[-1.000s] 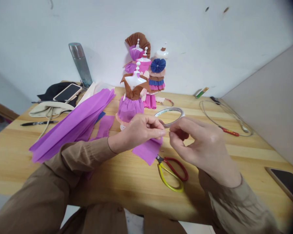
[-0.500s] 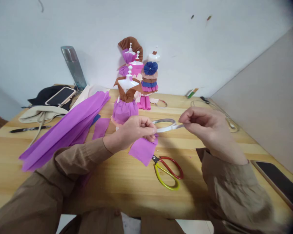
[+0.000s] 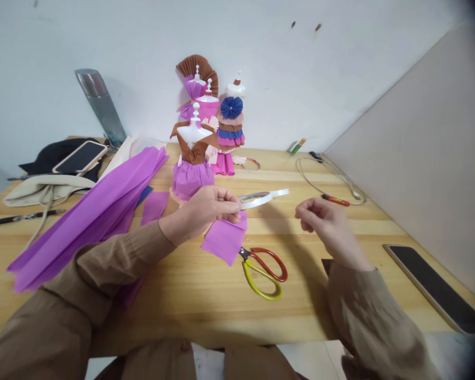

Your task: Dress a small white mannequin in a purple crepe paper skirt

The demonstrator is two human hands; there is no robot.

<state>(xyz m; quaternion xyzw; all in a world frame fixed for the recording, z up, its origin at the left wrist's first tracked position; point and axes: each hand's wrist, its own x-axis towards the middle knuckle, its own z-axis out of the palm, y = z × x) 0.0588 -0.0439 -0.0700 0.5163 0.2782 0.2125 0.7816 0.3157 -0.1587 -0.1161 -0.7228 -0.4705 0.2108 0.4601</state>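
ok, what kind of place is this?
Likely a hobby craft desk: small white mannequins in crepe-paper dresses, folded purple crepe paper, red-and-yellow-handled scissors on a pale wooden table.

- 4 dress mannequins
- 2 phones
- 2 hands: left hand, right hand
- 1 pair of scissors
- 1 tape roll
- 2 small purple paper pieces
- 1 big folded purple sheet
- 1 pen
- 1 metal bottle
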